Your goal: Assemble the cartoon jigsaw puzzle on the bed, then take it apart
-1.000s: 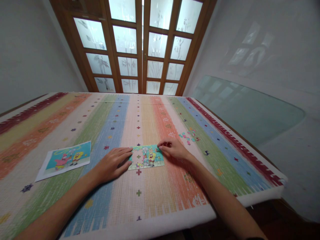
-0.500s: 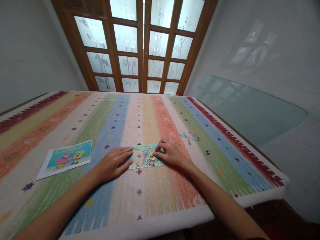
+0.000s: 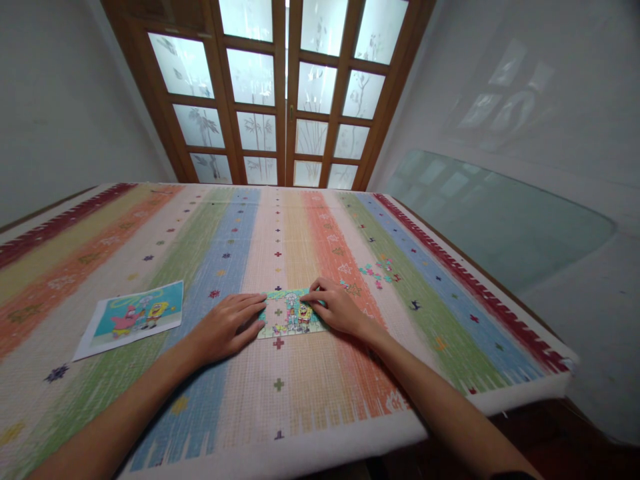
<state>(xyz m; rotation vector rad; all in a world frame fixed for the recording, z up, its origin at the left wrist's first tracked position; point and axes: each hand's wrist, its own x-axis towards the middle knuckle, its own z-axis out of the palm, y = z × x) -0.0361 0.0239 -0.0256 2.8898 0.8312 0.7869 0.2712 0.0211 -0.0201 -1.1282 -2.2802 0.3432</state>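
A partly assembled jigsaw puzzle (image 3: 291, 319) with cartoon figures on a teal ground lies flat on the striped tablecloth, between my hands. Through a gap in its left part the cloth shows. My left hand (image 3: 233, 325) rests flat, fingers stretched and together, with the tips at the puzzle's left edge. Over the upper right part of the puzzle, my right hand (image 3: 334, 305) has thumb and forefinger brought together at its surface, by the yellow figure. Whatever sits between those fingertips is too small to make out. The hand covers the puzzle's right edge.
A printed picture (image 3: 137, 313) of the same cartoon figures lies to the left on the tablecloth (image 3: 310, 373). Loose puzzle pieces (image 3: 381, 270) are scattered beyond my right hand. The table's front edge runs below my forearms. Wooden glazed doors (image 3: 287, 113) stand behind the table.
My right hand's fingertips have shifted slightly left and away from me over the puzzle, uncovering more of the yellow figure. My left hand has stayed in place.
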